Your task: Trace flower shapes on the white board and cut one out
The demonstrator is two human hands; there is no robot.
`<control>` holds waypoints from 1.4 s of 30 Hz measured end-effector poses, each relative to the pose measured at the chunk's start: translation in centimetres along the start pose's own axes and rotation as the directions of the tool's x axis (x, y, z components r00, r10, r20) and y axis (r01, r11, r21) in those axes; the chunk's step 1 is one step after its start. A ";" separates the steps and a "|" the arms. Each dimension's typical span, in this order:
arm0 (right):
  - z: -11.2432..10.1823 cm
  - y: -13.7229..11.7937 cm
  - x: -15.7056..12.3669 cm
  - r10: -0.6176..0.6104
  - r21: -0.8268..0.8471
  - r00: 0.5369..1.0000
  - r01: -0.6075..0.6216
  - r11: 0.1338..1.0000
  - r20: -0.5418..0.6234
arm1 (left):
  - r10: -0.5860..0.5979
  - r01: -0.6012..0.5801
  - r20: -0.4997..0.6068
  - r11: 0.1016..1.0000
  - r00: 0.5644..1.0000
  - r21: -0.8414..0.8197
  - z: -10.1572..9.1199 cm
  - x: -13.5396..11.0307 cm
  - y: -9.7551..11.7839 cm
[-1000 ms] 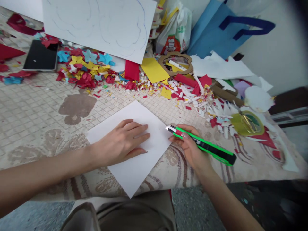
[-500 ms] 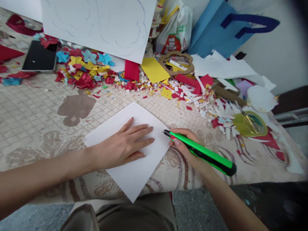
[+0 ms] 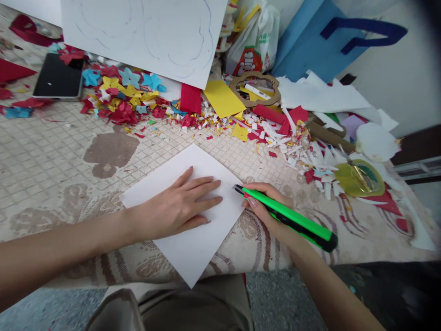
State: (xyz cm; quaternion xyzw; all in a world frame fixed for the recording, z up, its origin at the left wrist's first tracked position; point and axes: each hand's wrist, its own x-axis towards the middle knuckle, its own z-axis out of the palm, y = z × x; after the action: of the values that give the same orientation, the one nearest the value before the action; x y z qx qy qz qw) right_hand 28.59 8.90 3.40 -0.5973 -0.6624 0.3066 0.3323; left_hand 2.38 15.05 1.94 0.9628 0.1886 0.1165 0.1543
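A white sheet of paper lies turned like a diamond at the table's front, one corner hanging past the edge. Flat on its middle rests my left hand, fingers spread. My right hand grips a green and black utility knife at the sheet's right corner. The knife's tip points left, at the paper's surface close to my left fingertips; whether it touches is hard to tell. The butt of the knife sticks out to the right, over my wrist.
Paper scraps and small paper flowers line the back, near a phone and a large white board with drawn outlines. A cardboard ring, a yellow tape roll and a blue bag are at the right.
The whole view has shifted slightly. Both hands, the paper and the utility knife keep nearly the same places relative to each other.
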 end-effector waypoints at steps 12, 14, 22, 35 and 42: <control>0.1 -1.1 -0.6 -0.002 -0.028 1.000 0.001 1.000 -0.017 | 0.001 0.000 0.004 1.000 1.000 -0.028 -0.1 0.1 -0.1; 0.2 -1.2 -0.8 0.012 -0.023 1.000 -0.013 1.000 -0.017 | -0.004 0.005 0.007 0.999 1.000 -0.031 -0.1 0.1 -0.1; 0.6 -1.0 -1.3 0.033 -0.035 0.997 -0.035 0.999 -0.068 | 0.001 -0.001 -0.021 1.000 1.000 -0.027 0.0 0.0 0.0; -1.1 0.9 3.9 -0.001 0.227 0.972 -0.053 0.972 0.233 | -0.034 0.044 -0.086 0.993 0.996 0.111 -0.2 -0.1 0.4; -1.3 0.6 6.6 -0.109 0.162 0.934 0.056 0.985 0.341 | -0.044 0.056 -0.102 0.992 0.994 0.113 -0.7 0.0 -0.2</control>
State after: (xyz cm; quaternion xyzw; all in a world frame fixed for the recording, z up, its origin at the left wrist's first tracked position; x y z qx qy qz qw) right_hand 29.55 15.53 4.18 -0.4785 -0.7103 0.4422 0.2664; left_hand 2.17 15.40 2.52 0.9581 0.2266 0.1492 0.0917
